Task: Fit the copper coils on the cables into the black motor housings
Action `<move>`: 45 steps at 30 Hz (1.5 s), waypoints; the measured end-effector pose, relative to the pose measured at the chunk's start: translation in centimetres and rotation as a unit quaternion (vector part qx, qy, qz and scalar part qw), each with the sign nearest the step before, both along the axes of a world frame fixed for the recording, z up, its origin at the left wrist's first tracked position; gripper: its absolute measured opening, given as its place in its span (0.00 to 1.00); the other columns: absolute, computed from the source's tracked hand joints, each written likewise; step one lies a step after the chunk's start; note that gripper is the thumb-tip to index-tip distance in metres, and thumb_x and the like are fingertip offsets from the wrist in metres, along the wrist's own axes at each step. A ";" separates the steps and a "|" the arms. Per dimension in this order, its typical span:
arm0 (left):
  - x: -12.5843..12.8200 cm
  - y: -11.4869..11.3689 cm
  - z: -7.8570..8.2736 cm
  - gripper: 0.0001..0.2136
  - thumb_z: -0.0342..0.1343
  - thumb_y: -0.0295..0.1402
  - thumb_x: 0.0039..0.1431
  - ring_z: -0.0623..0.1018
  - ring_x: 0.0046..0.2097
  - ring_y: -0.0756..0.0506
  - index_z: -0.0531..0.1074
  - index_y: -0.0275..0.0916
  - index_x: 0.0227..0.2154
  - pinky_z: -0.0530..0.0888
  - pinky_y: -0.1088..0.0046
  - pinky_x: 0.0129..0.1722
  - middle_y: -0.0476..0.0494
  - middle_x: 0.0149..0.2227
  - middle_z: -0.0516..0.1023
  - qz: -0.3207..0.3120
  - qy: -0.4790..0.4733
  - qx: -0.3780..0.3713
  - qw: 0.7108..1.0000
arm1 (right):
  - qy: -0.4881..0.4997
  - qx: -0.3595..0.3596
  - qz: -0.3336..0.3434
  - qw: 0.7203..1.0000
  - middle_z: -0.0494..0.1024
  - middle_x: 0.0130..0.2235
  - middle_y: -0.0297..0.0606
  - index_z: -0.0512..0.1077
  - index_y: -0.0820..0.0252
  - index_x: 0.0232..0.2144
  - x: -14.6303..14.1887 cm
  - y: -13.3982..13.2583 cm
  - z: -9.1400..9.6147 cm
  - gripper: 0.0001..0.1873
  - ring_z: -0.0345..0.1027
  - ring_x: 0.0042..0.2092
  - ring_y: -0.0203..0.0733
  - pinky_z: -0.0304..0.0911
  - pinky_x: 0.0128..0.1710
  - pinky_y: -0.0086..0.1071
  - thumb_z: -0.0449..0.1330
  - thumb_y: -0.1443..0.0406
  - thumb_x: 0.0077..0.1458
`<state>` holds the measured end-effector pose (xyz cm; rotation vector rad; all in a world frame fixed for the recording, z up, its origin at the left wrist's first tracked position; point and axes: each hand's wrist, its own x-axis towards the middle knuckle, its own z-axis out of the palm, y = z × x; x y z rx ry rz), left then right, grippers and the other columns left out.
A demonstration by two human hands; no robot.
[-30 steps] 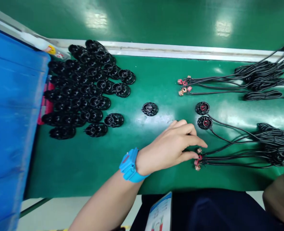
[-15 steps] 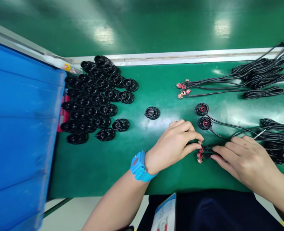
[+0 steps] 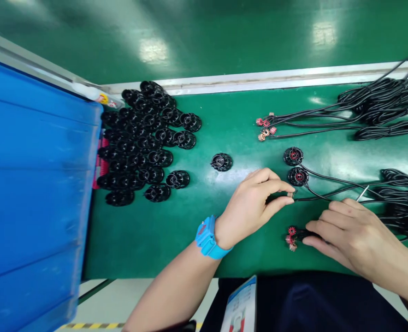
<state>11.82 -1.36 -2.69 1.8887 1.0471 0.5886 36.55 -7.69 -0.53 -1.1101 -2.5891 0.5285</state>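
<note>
My left hand (image 3: 255, 203), with a blue wristband (image 3: 209, 237) on its wrist, pinches a small copper-wound stator (image 3: 290, 195) on the end of a black cable, lifted just off the green mat. My right hand (image 3: 349, 233) lies on the mat with its fingers pressed on the black cables right behind a small cluster of red and copper stators (image 3: 291, 236). Two black round housings with red stators inside (image 3: 295, 166) lie just beyond my left hand's fingertips. A single black housing (image 3: 221, 162) sits alone to the left.
A pile of several black housings (image 3: 143, 143) lies at the left beside a blue bin (image 3: 34, 184). Another stator cluster (image 3: 265, 127) with cables (image 3: 380, 110) lies at the back right. Coiled black cables (image 3: 400, 203) fill the right side. A printed card (image 3: 240, 306) is at my lap.
My right hand came into view and settled on the cables. My left hand pulled one stator away from the cluster and raised it toward the two filled housings.
</note>
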 end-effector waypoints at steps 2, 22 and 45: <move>0.0 0.0 0.5 0.05 0.65 0.30 0.65 0.80 0.41 0.48 0.80 0.40 0.43 0.78 0.70 0.43 0.46 0.42 0.82 0.016 -0.071 -0.069 0.995 | 0.035 0.043 -0.047 0.997 0.78 0.35 0.36 0.75 0.59 0.45 -0.2 0.3 0.2 0.09 0.66 0.34 0.40 0.57 0.37 0.38 0.66 0.63 0.64; 1.0 -1.5 1.6 0.05 0.68 0.27 0.60 0.83 0.37 0.51 0.77 0.37 0.37 0.80 0.77 0.38 0.45 0.38 0.83 0.055 -0.344 -0.357 0.867 | 0.135 0.108 -0.149 0.974 0.85 0.41 0.35 0.76 0.58 0.45 -1.8 1.6 1.0 0.12 0.74 0.37 0.38 0.66 0.37 0.37 0.67 0.74 0.61; 1.4 -1.5 0.4 0.10 0.66 0.22 0.63 0.83 0.43 0.54 0.78 0.40 0.45 0.78 0.81 0.45 0.48 0.43 0.82 0.013 -0.418 -0.441 0.795 | 0.179 0.056 -0.131 0.974 0.82 0.39 0.36 0.72 0.60 0.39 -2.0 1.3 1.0 0.10 0.74 0.37 0.36 0.62 0.40 0.36 0.61 0.78 0.62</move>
